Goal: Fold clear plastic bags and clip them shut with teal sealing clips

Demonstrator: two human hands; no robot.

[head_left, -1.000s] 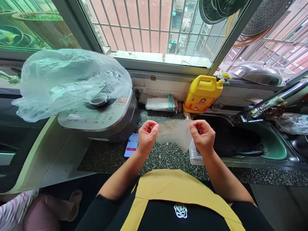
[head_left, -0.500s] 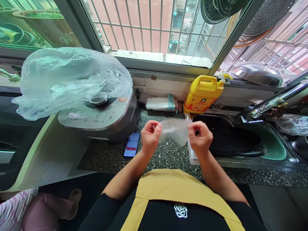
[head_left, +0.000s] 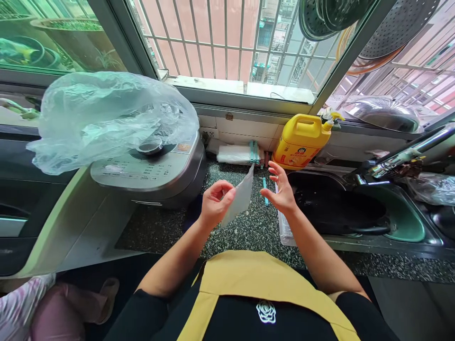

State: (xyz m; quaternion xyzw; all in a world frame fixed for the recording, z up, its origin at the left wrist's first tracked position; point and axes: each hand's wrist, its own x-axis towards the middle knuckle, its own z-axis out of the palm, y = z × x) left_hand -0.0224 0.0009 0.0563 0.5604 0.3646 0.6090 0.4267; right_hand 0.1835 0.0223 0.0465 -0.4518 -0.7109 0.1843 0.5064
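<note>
My left hand (head_left: 213, 204) pinches a small clear plastic bag (head_left: 239, 198) above the speckled counter (head_left: 245, 227); the bag hangs edge-on, tilted up to the right. Just right of the bag hovers my right hand (head_left: 281, 188), fingers spread and holding nothing. A small teal strip (head_left: 264, 188) lies on the counter between my hands. Behind them, against the tiled wall, sits a stack of folded clear bags (head_left: 237, 154).
A rice cooker (head_left: 152, 170) with a big crumpled plastic bag (head_left: 106, 116) on its lid stands at the left. A yellow detergent jug (head_left: 303, 140) sits by the sink (head_left: 355, 208), which holds a black pan. A tap (head_left: 398, 158) reaches over it. Barred window behind.
My right hand has let go of the small bag and opened. The bag, stretched flat between both hands before, now hangs from the left hand alone. The phone is now hidden behind my left hand.
</note>
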